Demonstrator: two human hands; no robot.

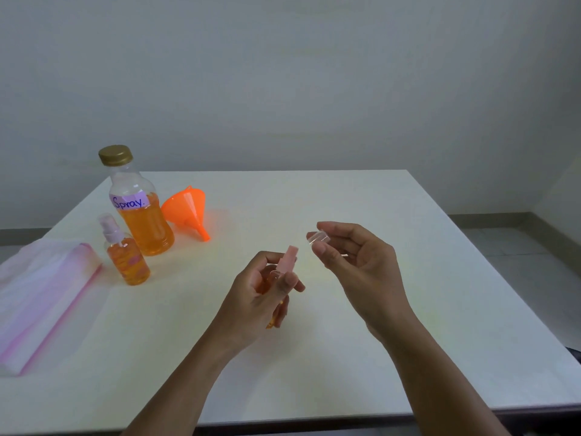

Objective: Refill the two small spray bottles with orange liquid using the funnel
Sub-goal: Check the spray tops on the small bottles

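Observation:
My left hand [261,297] grips a small spray bottle [284,265] with a pink nozzle and orange liquid inside, held above the table's middle. Most of its body is hidden by my fingers. My right hand [355,262] pinches a small clear cap [318,239] just right of and above the nozzle, apart from it. A second small spray bottle [127,253], holding orange liquid and capped, stands at the left. Behind it stands a large bottle [141,209] labelled "Spray." with a gold lid, about half full of orange liquid. An orange funnel [188,209] lies on its side next to it.
A folded clear plastic bag [44,297] with pink edges lies at the table's left edge. The white table [361,357] has its front edge close below my forearms and a grey wall behind it. Floor shows past the right edge.

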